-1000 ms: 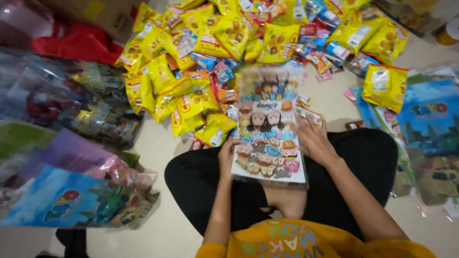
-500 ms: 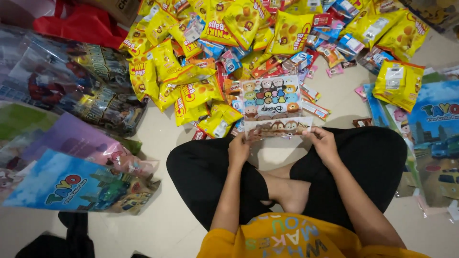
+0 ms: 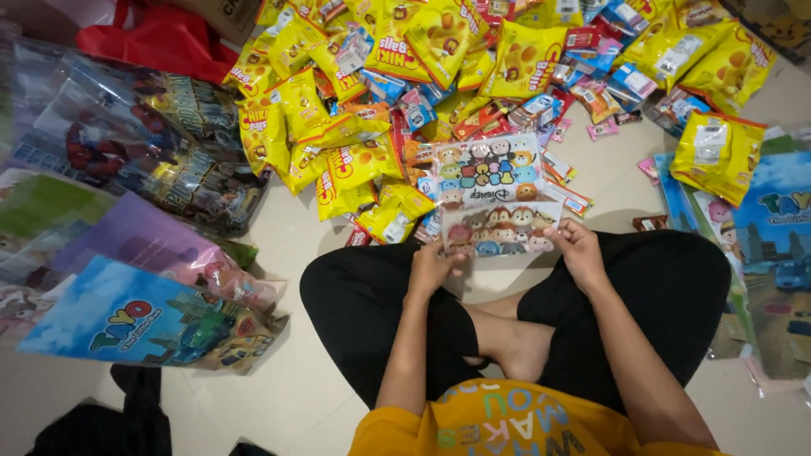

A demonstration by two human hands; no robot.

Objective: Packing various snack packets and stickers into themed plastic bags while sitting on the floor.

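Note:
I sit cross-legged on a pale floor in black trousers and a yellow shirt. Both hands hold a clear plastic gift bag (image 3: 494, 192) printed with rows of small cartoon characters, in front of my knees. My left hand (image 3: 432, 267) pinches its lower left corner. My right hand (image 3: 579, 250) grips its lower right corner. The lower part of the bag looks folded up toward me, and its top lies over the snack pile.
A big heap of yellow snack packets (image 3: 405, 59) and small red and blue sweets fills the floor ahead. One yellow packet (image 3: 718, 156) lies apart at right. Stacks of printed gift bags lie at left (image 3: 144, 321) and right (image 3: 773, 245). A red bag (image 3: 160, 42) sits far left.
The bag lay flat and long on my lap a second ago. It now sits farther forward and looks shorter, its lower part folded. Both hands shifted to its bottom corners.

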